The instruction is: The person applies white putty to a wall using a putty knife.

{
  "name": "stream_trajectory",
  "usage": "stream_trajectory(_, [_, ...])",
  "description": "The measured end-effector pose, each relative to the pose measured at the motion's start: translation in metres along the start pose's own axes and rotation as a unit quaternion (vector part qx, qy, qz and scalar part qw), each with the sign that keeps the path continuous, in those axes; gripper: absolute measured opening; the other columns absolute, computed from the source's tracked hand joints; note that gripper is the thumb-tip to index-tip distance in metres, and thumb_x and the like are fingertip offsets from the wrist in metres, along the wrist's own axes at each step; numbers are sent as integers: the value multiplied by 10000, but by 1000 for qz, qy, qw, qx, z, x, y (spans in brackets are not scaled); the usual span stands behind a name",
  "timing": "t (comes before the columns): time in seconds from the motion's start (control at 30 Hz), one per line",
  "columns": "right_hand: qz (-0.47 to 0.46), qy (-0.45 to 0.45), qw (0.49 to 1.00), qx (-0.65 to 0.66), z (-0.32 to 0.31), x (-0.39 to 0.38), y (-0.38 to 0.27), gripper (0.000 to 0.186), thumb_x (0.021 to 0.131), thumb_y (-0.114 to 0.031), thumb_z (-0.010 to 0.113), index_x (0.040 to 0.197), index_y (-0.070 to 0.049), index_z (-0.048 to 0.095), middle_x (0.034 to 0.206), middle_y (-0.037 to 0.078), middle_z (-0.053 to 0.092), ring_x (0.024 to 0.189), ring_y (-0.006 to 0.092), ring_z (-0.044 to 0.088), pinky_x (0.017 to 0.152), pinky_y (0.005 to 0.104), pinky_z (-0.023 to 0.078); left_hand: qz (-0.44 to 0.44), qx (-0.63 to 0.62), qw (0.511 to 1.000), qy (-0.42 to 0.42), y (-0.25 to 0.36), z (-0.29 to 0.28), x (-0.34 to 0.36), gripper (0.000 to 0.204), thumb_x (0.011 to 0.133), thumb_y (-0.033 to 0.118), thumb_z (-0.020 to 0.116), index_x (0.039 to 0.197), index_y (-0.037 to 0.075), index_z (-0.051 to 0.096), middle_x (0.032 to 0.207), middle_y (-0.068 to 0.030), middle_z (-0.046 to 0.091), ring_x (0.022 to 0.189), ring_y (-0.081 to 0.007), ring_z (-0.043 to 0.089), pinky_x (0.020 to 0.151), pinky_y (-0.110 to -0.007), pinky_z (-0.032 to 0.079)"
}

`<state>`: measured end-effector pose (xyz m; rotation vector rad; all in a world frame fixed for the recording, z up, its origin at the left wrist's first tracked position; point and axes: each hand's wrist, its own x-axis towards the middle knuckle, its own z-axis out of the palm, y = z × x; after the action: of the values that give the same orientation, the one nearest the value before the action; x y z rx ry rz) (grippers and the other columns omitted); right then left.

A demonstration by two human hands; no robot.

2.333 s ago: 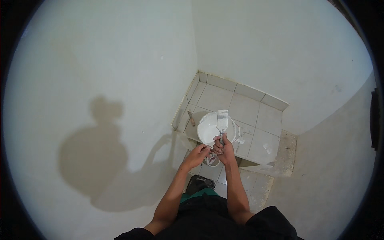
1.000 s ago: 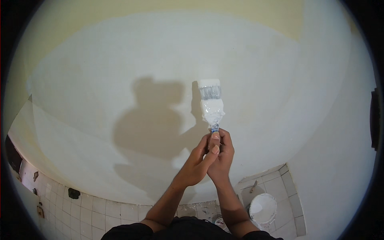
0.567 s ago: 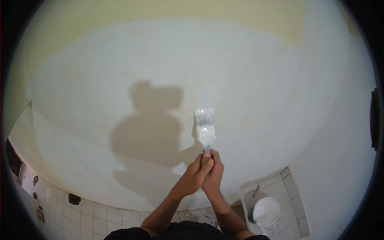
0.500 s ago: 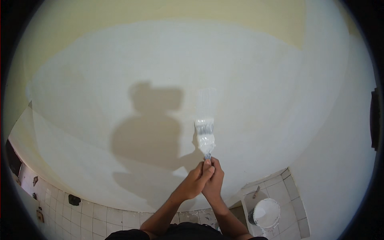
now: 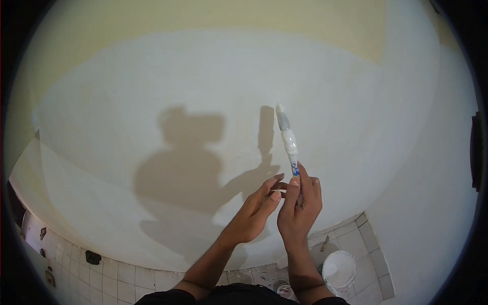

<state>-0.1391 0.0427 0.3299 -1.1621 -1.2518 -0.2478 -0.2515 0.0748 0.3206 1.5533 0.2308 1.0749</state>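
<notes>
My right hand (image 5: 300, 208) grips a paint brush (image 5: 286, 137), raised edge-on in front of the pale wall (image 5: 325, 101), with white paint thick over its bristles and upper handle. My left hand (image 5: 256, 213) is just left of the handle, fingers loosely curved and apart; whether its fingertips touch the handle I cannot tell. A dark shadow of my body and the brush lies on the wall to the left.
The upper wall (image 5: 213, 15) is pale yellow. Low at right, a white bucket (image 5: 338, 269) and a scraper (image 5: 325, 242) sit on a tiled ledge (image 5: 356, 249). A container (image 5: 283, 288) is below me. A dark lump (image 5: 92, 257) lies on the tiled floor (image 5: 122, 279).
Earlier I faced the corner over the bucket, then both hands stroked the brush downward on the wall. Now the brush is higher, further right and turned edge-on, and my left hand has loosened from it.
</notes>
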Motion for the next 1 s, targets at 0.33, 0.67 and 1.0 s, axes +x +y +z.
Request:
stream_trajectory(0.33, [-11,-72,991,-111,14,-37,7,466,902,-69,619,1362,-86,547,916,142,461,772,256,512,623,359,459,-55,28,998,15,-11,8,-29,507,1055,349,394,1314,-85,437,1096,-93,575,1042,-148,509,922,-277,401])
stream_trajectory(0.67, [28,-66,993,-90,-2,-88,-1,350,901,-69,621,1236,31,624,839,121,470,721,229,493,599,329,421,-161,37,975,-151,-12,-19,-58,412,1043,313,465,1195,-63,539,1005,-61,604,954,-128,521,881,-288,426])
stream_trajectory(1.0, [-14,24,998,-65,28,-18,-6,377,889,-64,630,1264,-28,634,867,101,459,737,209,483,612,309,422,-86,59,994,-24,6,-11,-33,442,1075,339,319,1321,0,458,1108,-34,538,1063,-130,456,985,-292,352])
